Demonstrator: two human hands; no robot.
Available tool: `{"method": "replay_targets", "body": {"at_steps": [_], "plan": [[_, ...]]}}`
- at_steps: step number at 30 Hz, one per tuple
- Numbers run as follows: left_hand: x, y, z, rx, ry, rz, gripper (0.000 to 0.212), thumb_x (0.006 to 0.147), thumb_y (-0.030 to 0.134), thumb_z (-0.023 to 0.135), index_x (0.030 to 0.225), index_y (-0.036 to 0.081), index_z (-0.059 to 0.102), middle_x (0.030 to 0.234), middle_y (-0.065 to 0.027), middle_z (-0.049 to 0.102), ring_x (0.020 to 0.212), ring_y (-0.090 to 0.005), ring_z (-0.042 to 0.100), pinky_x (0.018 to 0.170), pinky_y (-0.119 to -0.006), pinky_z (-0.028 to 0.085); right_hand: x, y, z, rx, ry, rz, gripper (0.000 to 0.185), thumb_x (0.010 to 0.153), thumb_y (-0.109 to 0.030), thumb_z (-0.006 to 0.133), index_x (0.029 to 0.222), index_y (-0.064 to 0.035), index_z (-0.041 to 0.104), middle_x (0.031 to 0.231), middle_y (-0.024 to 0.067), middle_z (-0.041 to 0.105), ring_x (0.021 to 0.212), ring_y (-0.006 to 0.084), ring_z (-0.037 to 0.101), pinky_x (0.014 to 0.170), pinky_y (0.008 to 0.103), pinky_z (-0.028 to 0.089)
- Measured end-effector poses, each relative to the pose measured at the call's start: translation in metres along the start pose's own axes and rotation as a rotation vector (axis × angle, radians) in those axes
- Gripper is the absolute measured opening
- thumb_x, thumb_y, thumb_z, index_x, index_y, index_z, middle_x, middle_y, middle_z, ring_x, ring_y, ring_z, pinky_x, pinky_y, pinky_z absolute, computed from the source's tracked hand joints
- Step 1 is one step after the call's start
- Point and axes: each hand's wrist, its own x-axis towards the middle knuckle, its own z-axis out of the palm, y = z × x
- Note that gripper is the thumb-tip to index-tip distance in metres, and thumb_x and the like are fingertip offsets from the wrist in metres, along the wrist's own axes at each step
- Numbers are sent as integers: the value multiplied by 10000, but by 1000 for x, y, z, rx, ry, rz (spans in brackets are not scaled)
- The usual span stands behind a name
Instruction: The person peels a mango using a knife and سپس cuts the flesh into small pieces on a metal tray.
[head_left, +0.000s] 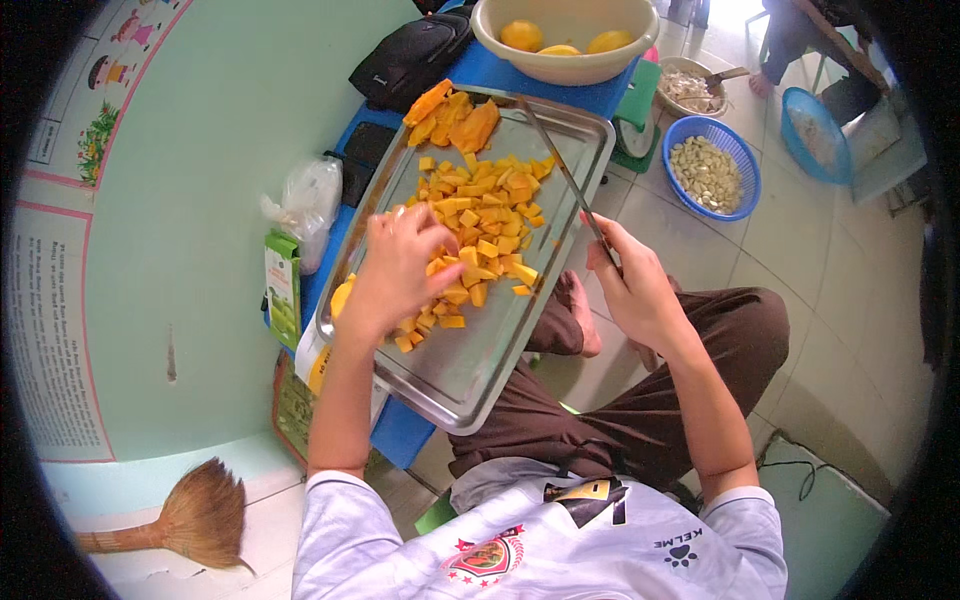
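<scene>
A rectangular steel tray (480, 360) lies at a slant before me, its near corner over my lap. Diced orange-yellow fruit, probably mango (487, 202), is heaped along its middle. Larger peeled slabs of the fruit (474, 127) rest at the tray's far end. My left hand (405, 262) is over the near left part of the heap, thumb and fingers apart; what lies beneath the palm is hidden. In my right hand (634, 281) is a long knife (562, 165), its blade reaching diagonally across the tray's right rim towards the far end.
Beyond the tray, a cream bowl (562, 71) holds several yellow fruits. A black bag (412, 56), plastic bag (311, 202) and green carton (282, 289) line the wall side. A green scale (636, 124) and blue basket of pale pieces (709, 172) stand right. Another person (799, 34) sits far right.
</scene>
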Motion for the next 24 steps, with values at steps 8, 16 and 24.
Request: {"method": "replay_targets", "body": {"at_steps": [8, 16, 24], "plan": [[-35, 32, 46, 125, 192, -140, 369, 750, 307, 837, 1040, 123, 699, 1090, -67, 561, 1061, -270, 525, 909, -426, 358, 0, -2, 8, -39, -42, -1, 392, 993, -81, 556, 1366, 37, 530, 1033, 227, 662, 947, 315, 651, 886, 359, 502], [-43, 42, 64, 53, 409, -115, 308, 727, 194, 820, 988, 165, 659, 1007, -12, 607, 991, -250, 554, 888, -427, 376, -1, 1, 18, -52, -75, 43, 396, 1004, -105, 557, 1374, 32, 525, 1078, 225, 658, 970, 306, 654, 890, 358, 505], [-54, 29, 69, -357, 600, -261, 182, 766, 148, 812, 928, 115, 737, 819, -37, 701, 806, -217, 629, 775, -366, 425, -16, -26, 43, -85, -279, -73, 395, 1001, -125, 568, 1377, -10, 525, 1158, 242, 660, 1076, 370, 654, 947, 406, 491]]}}
